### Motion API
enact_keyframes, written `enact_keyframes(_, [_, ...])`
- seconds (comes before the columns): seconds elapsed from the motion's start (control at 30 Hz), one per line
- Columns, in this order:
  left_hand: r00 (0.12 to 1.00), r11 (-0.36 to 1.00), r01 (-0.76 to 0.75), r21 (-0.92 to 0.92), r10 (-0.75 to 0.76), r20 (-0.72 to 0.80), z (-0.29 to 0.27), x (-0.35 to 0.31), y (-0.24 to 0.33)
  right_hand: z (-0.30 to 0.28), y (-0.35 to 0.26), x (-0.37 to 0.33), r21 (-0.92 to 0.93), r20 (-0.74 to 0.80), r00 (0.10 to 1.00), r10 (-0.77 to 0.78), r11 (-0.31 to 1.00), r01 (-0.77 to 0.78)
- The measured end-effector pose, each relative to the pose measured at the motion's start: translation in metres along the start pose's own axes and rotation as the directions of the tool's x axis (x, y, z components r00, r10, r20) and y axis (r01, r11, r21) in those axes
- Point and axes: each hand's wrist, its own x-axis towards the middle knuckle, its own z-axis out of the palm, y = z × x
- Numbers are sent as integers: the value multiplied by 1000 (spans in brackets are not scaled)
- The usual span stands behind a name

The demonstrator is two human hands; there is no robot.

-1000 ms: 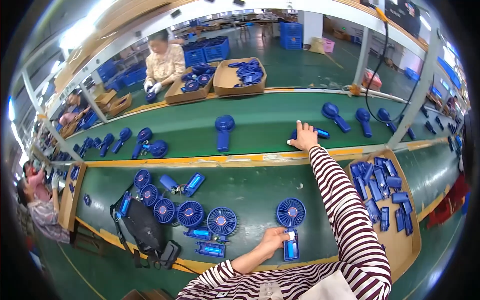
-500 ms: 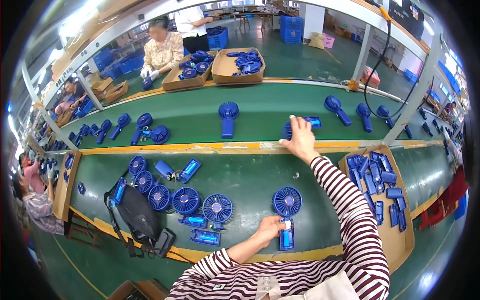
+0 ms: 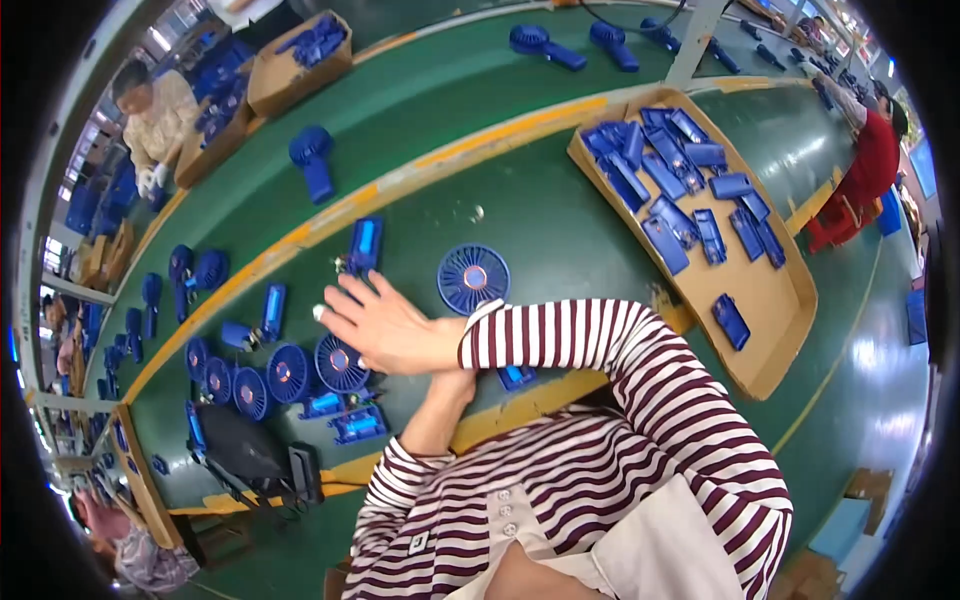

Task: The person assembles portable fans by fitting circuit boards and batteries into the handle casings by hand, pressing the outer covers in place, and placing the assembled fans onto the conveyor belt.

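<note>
**Green assembly bench: right hand drawn back, open, beside a blue fan handle**

Green table (image 3: 560, 215) fills the view, seen from above through a bending lens. Nearest, two arms in maroon-and-white stripes cross. The left hand is hidden under the right sleeve, so its grip cannot be told; a small blue part (image 3: 515, 377) peeks out there. The right hand (image 3: 385, 325) lies flat and empty, fingers spread, pointing left over a row of round blue fan heads (image 3: 340, 362).

A second ago this hand was stretched to the far conveyor belt (image 3: 430, 100), on a blue piece. Now it is back on the near table, and a blue fan handle (image 3: 364, 243) lies just beyond its fingertips, not touching. That piece looks newly brought within easy reach. Its long axis runs away from the person, upper end toward the belt.

Just right sits a round fan grille (image 3: 473, 279). Farther right, a cardboard tray (image 3: 770, 340) holds blue casings. Beyond the belt, a co-worker (image 3: 155, 110) works over boxes.
</note>
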Motion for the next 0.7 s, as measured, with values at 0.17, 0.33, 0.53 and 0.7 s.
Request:
enact_keyframes(0.17, [990,982,-137,130,133,44,12,2,-11,-7,21,-25,-245,26,996,89,966,-80])
enact_keyframes(0.33, [978,968,-190,163,202,-55,12,-6,-9,-6,17,-28,-99,71,990,121,989,-113])
enact_keyframes(0.53, [988,977,-150,154,154,-20,9,-12,-8,-5,4,-25,-97,71,996,47,995,-40])
enact_keyframes(0.7, [993,982,-118,148,116,22,14,-5,-4,-12,2,-23,-79,87,992,90,993,-83])
